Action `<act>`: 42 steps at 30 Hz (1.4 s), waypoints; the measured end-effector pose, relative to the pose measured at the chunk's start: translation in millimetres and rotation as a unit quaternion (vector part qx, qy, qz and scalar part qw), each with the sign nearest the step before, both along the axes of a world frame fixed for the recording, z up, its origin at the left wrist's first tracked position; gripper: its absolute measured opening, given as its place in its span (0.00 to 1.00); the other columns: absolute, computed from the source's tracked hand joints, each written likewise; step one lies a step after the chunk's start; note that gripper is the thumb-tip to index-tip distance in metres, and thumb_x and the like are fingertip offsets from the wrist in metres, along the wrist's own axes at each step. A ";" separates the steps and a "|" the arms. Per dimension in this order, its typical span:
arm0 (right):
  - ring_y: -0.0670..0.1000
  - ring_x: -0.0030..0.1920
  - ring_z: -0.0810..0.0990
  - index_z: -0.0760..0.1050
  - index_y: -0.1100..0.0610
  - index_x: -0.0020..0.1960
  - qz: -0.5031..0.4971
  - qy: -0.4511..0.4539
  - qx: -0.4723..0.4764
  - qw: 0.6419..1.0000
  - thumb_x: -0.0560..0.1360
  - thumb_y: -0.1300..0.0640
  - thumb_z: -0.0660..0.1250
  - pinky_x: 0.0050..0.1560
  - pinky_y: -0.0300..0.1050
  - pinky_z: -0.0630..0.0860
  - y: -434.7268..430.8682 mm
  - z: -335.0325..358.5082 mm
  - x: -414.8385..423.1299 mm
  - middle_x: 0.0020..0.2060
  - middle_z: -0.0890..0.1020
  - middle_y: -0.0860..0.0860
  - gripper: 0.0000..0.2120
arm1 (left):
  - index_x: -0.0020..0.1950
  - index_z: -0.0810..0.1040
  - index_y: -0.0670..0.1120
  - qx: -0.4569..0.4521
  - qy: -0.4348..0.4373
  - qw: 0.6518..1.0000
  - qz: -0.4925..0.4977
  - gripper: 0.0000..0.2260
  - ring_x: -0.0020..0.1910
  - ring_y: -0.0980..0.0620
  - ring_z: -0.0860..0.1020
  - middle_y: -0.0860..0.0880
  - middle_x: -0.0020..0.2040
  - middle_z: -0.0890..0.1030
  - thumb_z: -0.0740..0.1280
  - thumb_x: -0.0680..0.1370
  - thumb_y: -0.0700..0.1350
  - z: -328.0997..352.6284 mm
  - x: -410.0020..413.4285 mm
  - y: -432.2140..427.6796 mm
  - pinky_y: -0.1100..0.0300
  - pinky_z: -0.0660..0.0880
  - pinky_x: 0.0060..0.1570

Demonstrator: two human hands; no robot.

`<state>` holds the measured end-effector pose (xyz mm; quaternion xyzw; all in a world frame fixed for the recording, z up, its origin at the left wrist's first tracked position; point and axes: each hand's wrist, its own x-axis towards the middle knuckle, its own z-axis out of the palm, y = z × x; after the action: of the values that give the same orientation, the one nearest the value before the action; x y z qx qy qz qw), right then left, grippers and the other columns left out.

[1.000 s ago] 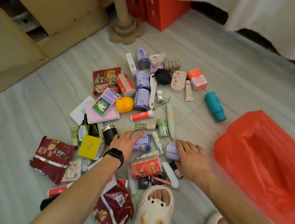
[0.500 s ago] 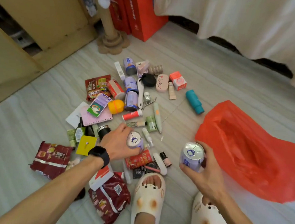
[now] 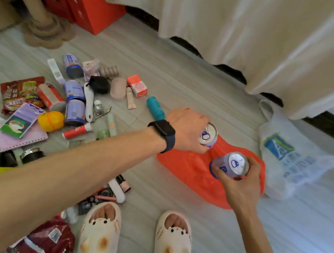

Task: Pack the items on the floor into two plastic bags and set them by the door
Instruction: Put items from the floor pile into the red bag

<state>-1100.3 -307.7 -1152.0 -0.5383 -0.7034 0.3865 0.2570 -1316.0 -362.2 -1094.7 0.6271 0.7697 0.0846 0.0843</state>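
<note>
My left hand [image 3: 188, 131], with a black watch on the wrist, grips a small purple-and-silver can [image 3: 208, 137] over the near edge of the orange plastic bag [image 3: 188, 168]. My right hand [image 3: 238, 183] holds a second can [image 3: 230, 166] of the same kind above that bag. A white plastic bag [image 3: 292, 163] with blue print lies flat to the right. Many small items are scattered on the floor at left, among them more purple cans [image 3: 74, 102], a teal bottle [image 3: 155, 108], a yellow ball [image 3: 51, 120] and red snack packets [image 3: 18, 93].
My two feet in cream slippers [image 3: 100, 231] stand at the bottom centre. A white bed cover [image 3: 250, 42] hangs at the top right. Red boxes [image 3: 86, 4] and a beige post base [image 3: 47, 33] stand at the top left.
Both hands lifted a can each from the pile and carried them right to the orange bag. The view swung right, bringing the white bag into sight.
</note>
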 end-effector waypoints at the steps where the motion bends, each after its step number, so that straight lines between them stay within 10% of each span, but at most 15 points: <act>1: 0.30 0.43 0.77 0.66 0.40 0.55 0.011 -0.029 0.008 0.999 0.58 0.46 0.82 0.39 0.33 0.69 11.8 -6.9 -6.7 0.42 0.77 0.33 0.33 | 0.54 0.75 0.50 -0.027 0.053 0.998 -0.028 0.24 0.54 0.46 0.78 0.50 0.52 0.81 0.67 0.67 0.66 -11.9 1.3 18.0 0.54 0.71 0.52; 5: 0.50 0.46 0.81 0.65 0.43 0.57 0.111 -0.146 0.022 0.983 0.63 0.48 0.78 0.41 0.49 0.76 45.8 -44.9 -39.8 0.45 0.82 0.43 0.29 | 0.59 0.77 0.48 -0.125 0.193 0.966 -0.119 0.25 0.59 0.48 0.73 0.51 0.56 0.80 0.67 0.70 0.64 -67.9 -5.5 53.7 0.51 0.64 0.60; 12: 0.60 0.54 0.78 0.66 0.54 0.61 0.263 -0.276 0.034 0.924 0.69 0.45 0.75 0.44 0.51 0.75 68.9 -98.6 -90.5 0.56 0.77 0.54 0.28 | 0.65 0.71 0.47 -0.137 0.143 0.979 -0.053 0.23 0.59 0.44 0.74 0.49 0.60 0.79 0.66 0.74 0.56 -140.4 -35.7 41.5 0.47 0.63 0.66; 16: 0.62 0.59 0.76 0.65 0.55 0.70 0.292 -0.331 0.073 0.894 0.72 0.45 0.72 0.50 0.54 0.76 65.4 -94.2 -94.6 0.64 0.74 0.55 0.32 | 0.73 0.64 0.46 -0.118 0.157 0.978 -0.073 0.38 0.68 0.45 0.67 0.48 0.68 0.73 0.68 0.70 0.65 -143.5 -50.7 33.4 0.42 0.49 0.73; 20: 0.62 0.61 0.74 0.73 0.55 0.67 0.341 -0.342 0.308 0.819 0.67 0.47 0.74 0.51 0.56 0.76 63.0 -71.3 -72.4 0.67 0.73 0.55 0.31 | 0.80 0.47 0.46 -0.172 0.198 0.963 -0.065 0.56 0.77 0.40 0.49 0.43 0.78 0.56 0.69 0.63 0.72 -130.5 -55.2 22.7 0.33 0.33 0.70; 23: 0.61 0.77 0.58 0.69 0.52 0.73 0.366 -0.446 0.336 0.744 0.53 0.35 0.78 0.73 0.68 0.51 76.6 -58.9 -38.5 0.77 0.62 0.58 0.52 | 0.79 0.39 0.52 -0.240 0.203 0.945 -0.091 0.58 0.77 0.38 0.37 0.40 0.79 0.44 0.69 0.62 0.73 -127.5 -56.9 8.4 0.30 0.29 0.66; 26: 0.61 0.79 0.41 0.40 0.42 0.79 0.373 -0.611 0.182 0.675 0.55 0.24 0.70 0.72 0.71 0.39 98.5 -49.3 -11.0 0.79 0.37 0.58 0.64 | 0.80 0.40 0.53 -0.237 0.198 0.945 -0.109 0.50 0.77 0.40 0.35 0.41 0.79 0.39 0.68 0.69 0.66 -124.8 -50.7 -3.7 0.31 0.35 0.68; 29: 0.60 0.79 0.44 0.29 0.41 0.77 0.360 -0.614 0.069 0.699 0.62 0.25 0.66 0.75 0.68 0.45 101.5 -39.3 -7.4 0.79 0.36 0.55 0.60 | 0.80 0.41 0.52 -0.202 0.168 0.958 -0.114 0.48 0.78 0.43 0.37 0.45 0.79 0.40 0.66 0.71 0.66 -118.8 -37.4 -12.8 0.33 0.34 0.70; 35: 0.58 0.77 0.60 0.63 0.53 0.77 0.390 -0.315 0.157 0.851 0.74 0.47 0.71 0.76 0.52 0.59 33.7 -4.2 -25.9 0.76 0.64 0.57 0.35 | 0.78 0.57 0.54 0.058 -0.013 0.998 0.020 0.32 0.78 0.49 0.54 0.49 0.79 0.58 0.62 0.75 0.54 -93.5 -11.2 -71.2 0.45 0.44 0.73; 42: 0.55 0.65 0.76 0.78 0.58 0.65 0.428 -0.108 0.197 0.876 0.71 0.60 0.75 0.67 0.46 0.69 -88.5 -15.6 -60.7 0.65 0.78 0.53 0.23 | 0.78 0.52 0.57 -0.061 -0.120 0.939 0.315 0.31 0.77 0.52 0.53 0.51 0.79 0.56 0.59 0.77 0.55 -111.2 -13.5 -224.9 0.48 0.51 0.75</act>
<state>-1161.0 -396.2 -1167.5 -0.1618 -0.9500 0.2516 0.0892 -1329.5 -587.1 -1205.9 0.3314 0.9156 0.1344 0.1836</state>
